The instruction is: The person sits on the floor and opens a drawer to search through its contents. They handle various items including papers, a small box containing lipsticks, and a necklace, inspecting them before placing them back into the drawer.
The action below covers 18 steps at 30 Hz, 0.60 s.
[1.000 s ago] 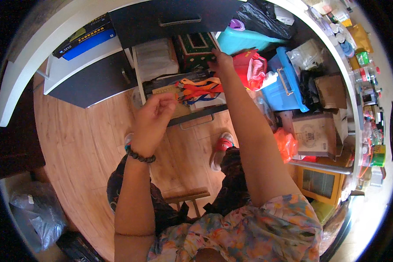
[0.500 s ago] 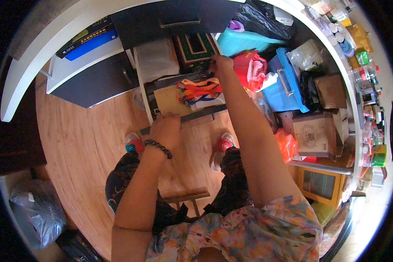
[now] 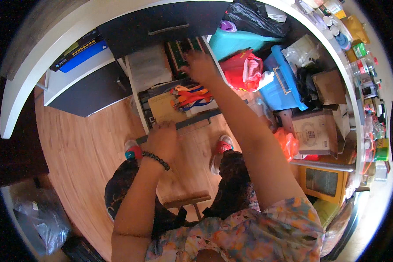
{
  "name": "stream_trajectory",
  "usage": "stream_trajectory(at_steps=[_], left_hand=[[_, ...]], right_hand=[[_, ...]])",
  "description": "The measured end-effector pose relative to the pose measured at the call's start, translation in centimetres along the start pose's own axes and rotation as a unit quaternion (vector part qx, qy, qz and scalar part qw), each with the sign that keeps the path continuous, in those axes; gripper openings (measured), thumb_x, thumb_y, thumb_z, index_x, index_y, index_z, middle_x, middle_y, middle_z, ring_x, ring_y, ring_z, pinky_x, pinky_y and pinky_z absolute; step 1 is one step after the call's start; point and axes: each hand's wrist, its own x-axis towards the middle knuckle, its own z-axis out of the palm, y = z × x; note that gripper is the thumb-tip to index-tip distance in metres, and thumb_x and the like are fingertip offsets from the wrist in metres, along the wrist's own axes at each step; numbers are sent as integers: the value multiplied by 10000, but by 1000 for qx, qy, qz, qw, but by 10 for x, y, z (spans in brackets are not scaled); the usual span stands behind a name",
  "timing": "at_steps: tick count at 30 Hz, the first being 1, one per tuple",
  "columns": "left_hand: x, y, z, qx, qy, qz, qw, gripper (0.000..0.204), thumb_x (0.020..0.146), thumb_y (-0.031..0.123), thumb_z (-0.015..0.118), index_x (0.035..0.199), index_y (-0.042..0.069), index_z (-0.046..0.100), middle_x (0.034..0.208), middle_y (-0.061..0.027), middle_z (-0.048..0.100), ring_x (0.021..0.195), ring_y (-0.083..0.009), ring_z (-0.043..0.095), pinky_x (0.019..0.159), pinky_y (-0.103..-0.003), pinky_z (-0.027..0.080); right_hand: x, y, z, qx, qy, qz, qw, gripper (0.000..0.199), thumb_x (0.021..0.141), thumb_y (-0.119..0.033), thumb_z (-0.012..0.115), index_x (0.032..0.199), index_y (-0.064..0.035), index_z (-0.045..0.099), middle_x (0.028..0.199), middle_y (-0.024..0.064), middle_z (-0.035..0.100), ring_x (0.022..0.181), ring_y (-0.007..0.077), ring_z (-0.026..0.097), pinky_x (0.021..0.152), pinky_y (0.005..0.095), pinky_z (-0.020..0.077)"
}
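Note:
A drawer [image 3: 134,94] is pulled out in front of me. My left hand [image 3: 161,136], with a dark beaded bracelet on its wrist, has its fingers hooked over the drawer's front panel [image 3: 196,121]. Farther in, my right hand [image 3: 201,67] is over a dark green patterned box [image 3: 175,56], fingers apart and slightly blurred; whether they touch it I cannot tell. White packets [image 3: 149,67] lie left of that box. Nearer the front are a tan envelope [image 3: 165,107] and a bundle of orange, red and blue ribbons [image 3: 191,97].
A closed dark drawer [image 3: 161,22] sits above the pulled-out one. To the right stand a red bag [image 3: 239,70], a blue plastic bin [image 3: 277,89] and a cardboard box [image 3: 314,133]. A dark cabinet door [image 3: 91,87] is at left. My feet are on the wooden floor [image 3: 74,153].
My right hand has moved left from the drawer's right side to above the green box, its fingers spreading. My left hand stays at the drawer front. The view has shifted slightly.

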Motion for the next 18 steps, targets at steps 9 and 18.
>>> stream_trajectory(at_steps=[9, 18], left_hand=[[-3, -6, 3, -6, 21, 12, 1000, 367, 783, 264, 623, 1024, -6, 559, 1001, -186, 610, 959, -355, 572, 842, -423, 468], [4, -5, 1, -4, -17, 11, 1000, 330, 769, 228, 626, 994, -5, 563, 964, -187, 613, 911, -335, 583, 797, -413, 482]], right_hand=[[18, -11, 3, 28, -77, 5, 997, 545, 806, -426, 560, 1220, -73, 529, 1196, 177, 544, 1164, 342, 475, 929, 460, 404], [108, 10, 45, 118, -6, 57, 991, 280, 825, -228, 539, 1016, -51, 642, 1002, 183, 636, 983, 359, 582, 900, 420, 435]])
